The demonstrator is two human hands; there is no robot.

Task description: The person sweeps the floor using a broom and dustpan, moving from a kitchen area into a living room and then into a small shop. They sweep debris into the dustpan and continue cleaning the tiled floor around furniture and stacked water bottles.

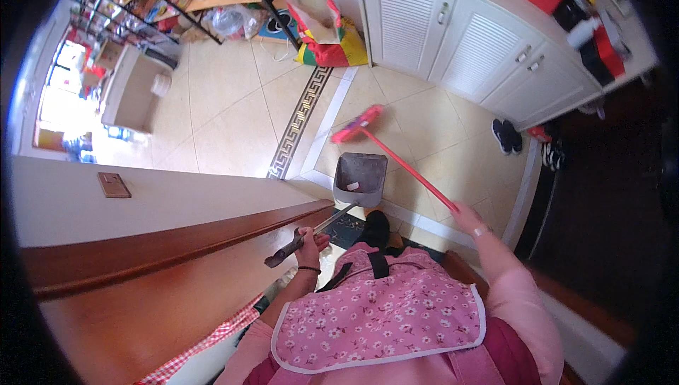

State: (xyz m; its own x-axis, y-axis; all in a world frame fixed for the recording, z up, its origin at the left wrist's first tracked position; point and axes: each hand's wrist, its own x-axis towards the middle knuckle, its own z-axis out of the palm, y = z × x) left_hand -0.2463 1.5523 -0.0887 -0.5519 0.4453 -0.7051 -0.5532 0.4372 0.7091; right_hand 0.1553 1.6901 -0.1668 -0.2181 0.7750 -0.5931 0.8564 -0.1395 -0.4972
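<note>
My right hand (468,219) grips the red handle of a broom (408,169), whose pink-red head rests on the tiled floor beyond the dustpan. My left hand (311,247) is at the dark grip of a long-handled grey dustpan (375,196), with the thumb against it and some fingers spread. A small whitish scrap (353,186) lies inside the pan. The dustpan stands just in front of my dark shoe, its mouth facing the broom head. I wear a pink flowered apron (382,316).
White louvered cabinets (477,45) line the far right, with dark shoes (506,136) below. A red and yellow sack (331,48) stands beside a loaded shelf rack (233,0). A wall edge and wooden door (159,279) are close on my left.
</note>
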